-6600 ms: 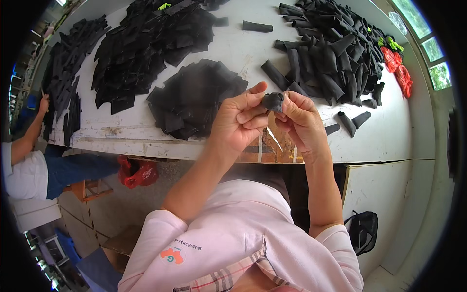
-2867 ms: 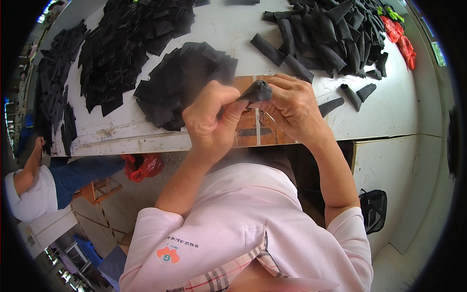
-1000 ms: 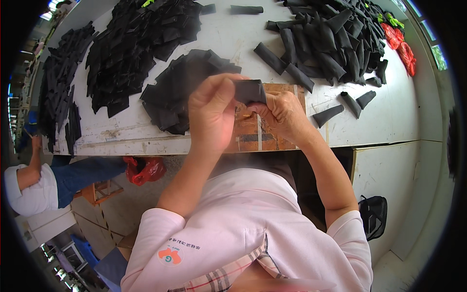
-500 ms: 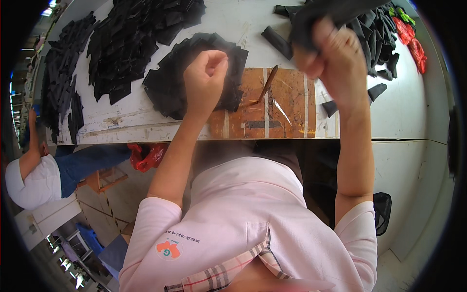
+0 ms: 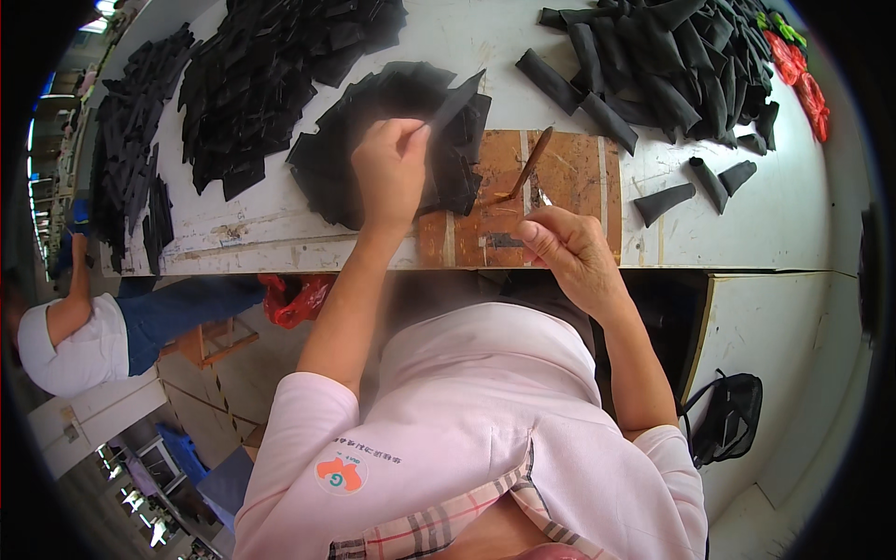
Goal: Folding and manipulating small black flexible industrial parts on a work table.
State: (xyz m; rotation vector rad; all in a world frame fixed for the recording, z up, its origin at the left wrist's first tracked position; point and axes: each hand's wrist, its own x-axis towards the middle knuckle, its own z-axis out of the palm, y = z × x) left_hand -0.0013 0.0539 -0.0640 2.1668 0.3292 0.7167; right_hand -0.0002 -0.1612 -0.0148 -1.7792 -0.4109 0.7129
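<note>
1. Head view, centre of the frame: the left hand (image 5: 390, 173) has its grip pinched shut on a flat black piece (image 5: 455, 101), thumb against fingertips at the piece's lower end, so that the strip stands up and slants toward the upper right. It is held just above the fanned stack of black pieces (image 5: 373, 121) at upper centre.

2. The right hand (image 5: 567, 247), right of centre, is loosely curled at the near edge of the wooden work board (image 5: 569, 187). Its fingers are bent inward, but whether the grip holds anything I cannot tell; nothing shows between them.

3. On the board, just above the right hand, lies a thin brown stick-like tool (image 5: 529, 165), untouched by either hand.

4. Judging by the piles, a good share looks done: the heap of rolled black pieces (image 5: 672, 65) fills the upper right, with a few more lying loose on the white tabletop (image 5: 803, 215) beside the board.

5. Much appears left: the fanned stack is still thick, and more flat black pieces (image 5: 271, 75) spread across the upper left.

6. At the far upper right lie some red and green items (image 5: 807, 79). Another person (image 5: 84, 327) sits at lower left.
</note>
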